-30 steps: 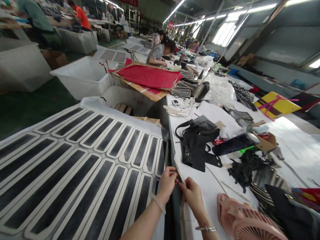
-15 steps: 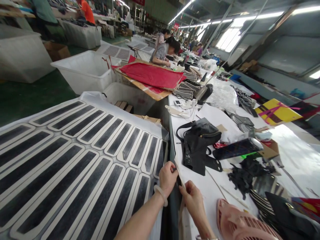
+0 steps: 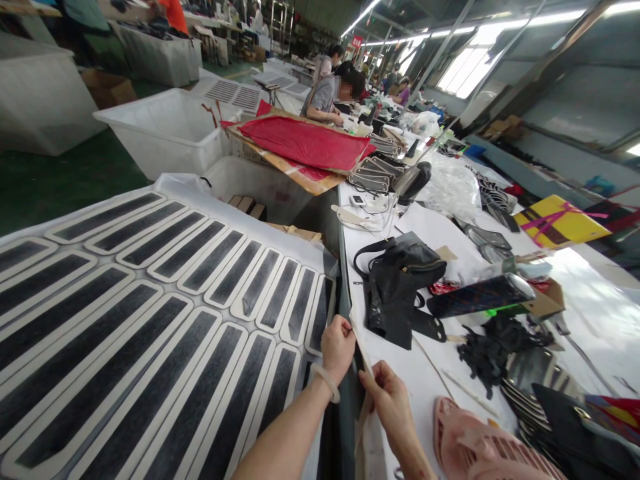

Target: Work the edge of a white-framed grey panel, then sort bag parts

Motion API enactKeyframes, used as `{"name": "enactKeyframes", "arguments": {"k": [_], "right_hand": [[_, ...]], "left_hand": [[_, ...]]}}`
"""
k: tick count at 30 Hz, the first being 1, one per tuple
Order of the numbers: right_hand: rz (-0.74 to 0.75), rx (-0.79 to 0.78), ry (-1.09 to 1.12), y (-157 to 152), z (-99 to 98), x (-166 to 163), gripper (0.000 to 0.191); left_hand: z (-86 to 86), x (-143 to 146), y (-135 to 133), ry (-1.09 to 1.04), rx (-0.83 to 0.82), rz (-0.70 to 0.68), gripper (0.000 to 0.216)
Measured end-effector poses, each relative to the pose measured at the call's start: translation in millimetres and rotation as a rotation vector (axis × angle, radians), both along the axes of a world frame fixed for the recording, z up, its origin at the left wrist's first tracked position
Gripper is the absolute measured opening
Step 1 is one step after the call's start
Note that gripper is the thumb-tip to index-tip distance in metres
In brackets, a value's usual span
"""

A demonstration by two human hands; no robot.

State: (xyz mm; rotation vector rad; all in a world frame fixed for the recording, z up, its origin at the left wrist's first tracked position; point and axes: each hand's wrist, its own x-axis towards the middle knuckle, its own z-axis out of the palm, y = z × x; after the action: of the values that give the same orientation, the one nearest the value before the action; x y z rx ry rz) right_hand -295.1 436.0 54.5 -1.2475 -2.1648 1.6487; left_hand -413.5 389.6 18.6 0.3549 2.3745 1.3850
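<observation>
At the counter's (image 3: 400, 363) near edge, the left hand (image 3: 337, 345) and right hand (image 3: 391, 400) both pinch a pale strip (image 3: 358, 343), seemingly holding it taut.

Two hands (left hand (image 3: 339, 347), right hand (image 3: 389, 401)), one pale strip (image 3: 359, 343), one pink fan (image 3: 480, 445), one black bag (image 3: 406, 261), one red sheet (image 3: 305, 143)

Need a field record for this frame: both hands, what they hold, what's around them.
setting: workshop, long white table
left hand: pinches the upper part of a thin beige strip at the table edge
right hand: grips the same strip lower down
left of hands: board of dark panels with pale borders
right of hands: black bag, pink fan
others: seated person farther along the table
</observation>
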Motion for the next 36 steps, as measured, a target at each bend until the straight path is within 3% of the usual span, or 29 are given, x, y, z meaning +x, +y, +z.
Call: {"name": "enactKeyframes", "arguments": {"k": [3, 9, 13, 19, 21, 25, 30, 36], "right_hand": [[-0.008, -0.040, 0.010, 0.7, 0.8, 1.1, 0.040], [-0.037, -0.087, 0.037, 0.9, -0.3, 4.3, 0.043], [-0.059, -0.114, 0.051, 1.3, -2.7, 5.8, 0.045], [-0.093, -0.143, 0.075, 2.0, -0.2, 7.2, 0.048], [-0.096, -0.146, 0.079, 2.4, 1.9, 9.0, 0.047], [-0.089, -0.143, 0.076, 3.6, 2.9, 11.6, 0.047], [-0.057, -0.104, 0.059, -4.2, 3.3, 4.1, 0.044], [0.061, 0.070, 0.038, -46.6, 8.6, -2.7, 0.021]], "left_hand": [[1.0, -9.6, -3.3, 0.029, -0.066, -0.067, 0.003], [4.5, -45.2, -1.9, 0.045, -0.177, -0.188, 0.030], [11.9, -67.2, 1.5, 0.091, -0.153, -0.279, 0.028], [19.8, -47.3, -5.9, 0.183, 0.017, -0.450, 0.017], [18.8, -38.8, -10.2, 0.209, 0.060, -0.482, 0.026], [14.0, -36.0, -17.1, 0.259, 0.081, -0.485, 0.047], [9.1, -40.0, -21.6, 0.314, 0.071, -0.463, 0.047], [4.2, -53.2, -26.7, 0.334, 0.023, -0.232, 0.037]]}}
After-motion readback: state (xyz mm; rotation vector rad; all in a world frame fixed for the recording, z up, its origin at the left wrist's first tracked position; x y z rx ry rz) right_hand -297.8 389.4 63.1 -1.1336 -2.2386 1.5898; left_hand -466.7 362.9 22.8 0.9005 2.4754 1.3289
